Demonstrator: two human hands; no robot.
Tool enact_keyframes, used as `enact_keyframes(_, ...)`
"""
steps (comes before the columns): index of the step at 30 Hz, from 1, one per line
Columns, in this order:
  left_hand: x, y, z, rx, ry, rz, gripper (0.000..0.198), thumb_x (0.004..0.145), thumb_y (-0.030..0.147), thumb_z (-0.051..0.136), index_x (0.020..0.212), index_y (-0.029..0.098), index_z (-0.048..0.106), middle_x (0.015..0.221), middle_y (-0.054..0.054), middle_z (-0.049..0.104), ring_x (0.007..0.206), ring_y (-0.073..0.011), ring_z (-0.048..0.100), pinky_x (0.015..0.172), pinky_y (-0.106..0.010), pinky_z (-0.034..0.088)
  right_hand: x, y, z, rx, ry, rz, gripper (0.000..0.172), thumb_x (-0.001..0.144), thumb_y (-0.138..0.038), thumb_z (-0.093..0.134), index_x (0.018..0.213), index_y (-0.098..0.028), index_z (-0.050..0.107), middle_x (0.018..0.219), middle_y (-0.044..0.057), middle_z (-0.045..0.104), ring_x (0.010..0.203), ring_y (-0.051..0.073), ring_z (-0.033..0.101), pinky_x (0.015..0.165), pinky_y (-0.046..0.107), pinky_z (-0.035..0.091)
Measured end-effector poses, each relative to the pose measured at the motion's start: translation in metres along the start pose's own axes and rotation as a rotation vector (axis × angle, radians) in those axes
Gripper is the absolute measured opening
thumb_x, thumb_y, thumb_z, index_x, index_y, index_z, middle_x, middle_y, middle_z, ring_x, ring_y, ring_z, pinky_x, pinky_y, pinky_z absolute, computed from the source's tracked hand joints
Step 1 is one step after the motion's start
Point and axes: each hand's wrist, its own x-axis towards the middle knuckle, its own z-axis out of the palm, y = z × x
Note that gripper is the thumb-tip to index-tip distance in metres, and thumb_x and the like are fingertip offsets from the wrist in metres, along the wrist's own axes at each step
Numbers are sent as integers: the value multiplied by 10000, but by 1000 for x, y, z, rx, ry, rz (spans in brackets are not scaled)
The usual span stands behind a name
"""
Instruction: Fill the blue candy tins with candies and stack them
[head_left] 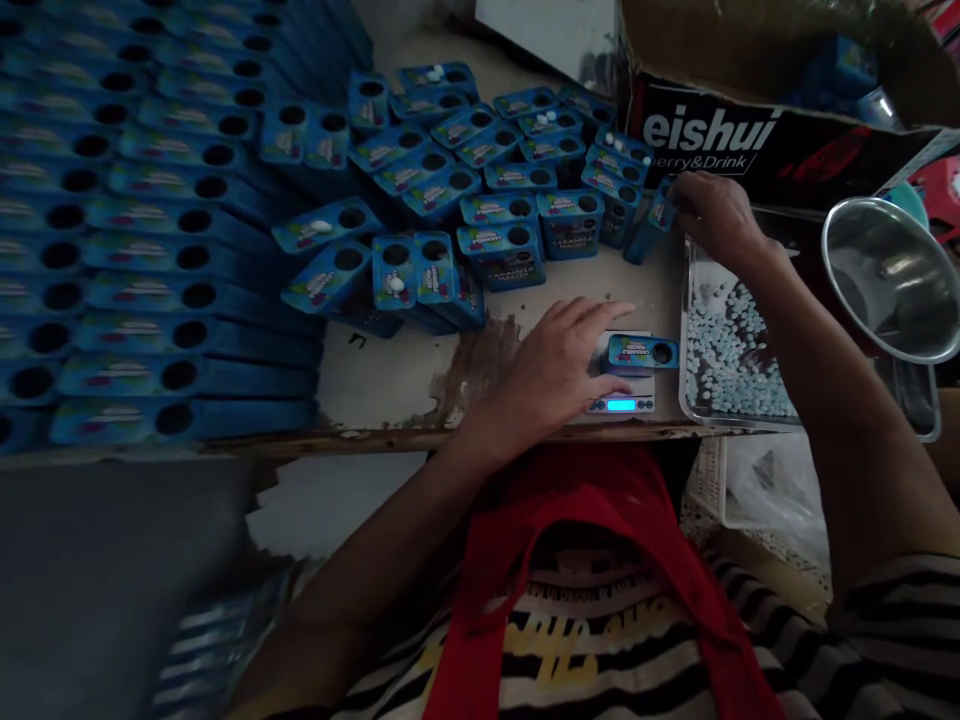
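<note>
My left hand (pixel 551 365) reaches over a small digital scale (pixel 621 405) with a lit blue display. Its thumb and fingers are spread on either side of the left end of a blue candy box (pixel 640 352), which rests on the scale with a round dark hole in its top. Farther back, my right hand (pixel 716 215) has its fingers closed at the top of another small blue box (pixel 651 222), which is tilted. The right fingertips are partly hidden. Below the right forearm lies a clear tray (pixel 739 350) of pale blue and white candies.
Long rows of blue boxes (pixel 180 220) fill the left side. Loose blue boxes (pixel 502 250), some with white pieces on top, stand at the middle back. A black carton (pixel 705 135) stands behind my right hand. At right is a metal bowl (pixel 892 280). The worn table edge (pixel 375 440) runs in front.
</note>
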Motion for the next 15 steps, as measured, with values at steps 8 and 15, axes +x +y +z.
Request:
enact_keyframes(8, 12, 6, 27, -11, -41, 95, 357, 951, 170, 854, 1291, 191, 749, 1244, -98, 790, 1239, -315, 734, 1074, -430, 590, -86, -30, -18, 104, 179, 208, 212, 917, -392, 871, 980, -195, 826, 848, 58, 779, 824, 253, 701, 801, 382, 501)
enact_keyframes(15, -80, -30, -36, 134, 141, -113, 315, 969, 154, 768, 1277, 214, 749, 1240, -101, 802, 1219, -320, 753, 1077, -442, 612, -192, -94, -9, 139, 152, 137, 253, 965, -484, 769, 965, -248, 861, 719, 38, 763, 686, 239, 710, 675, 332, 415)
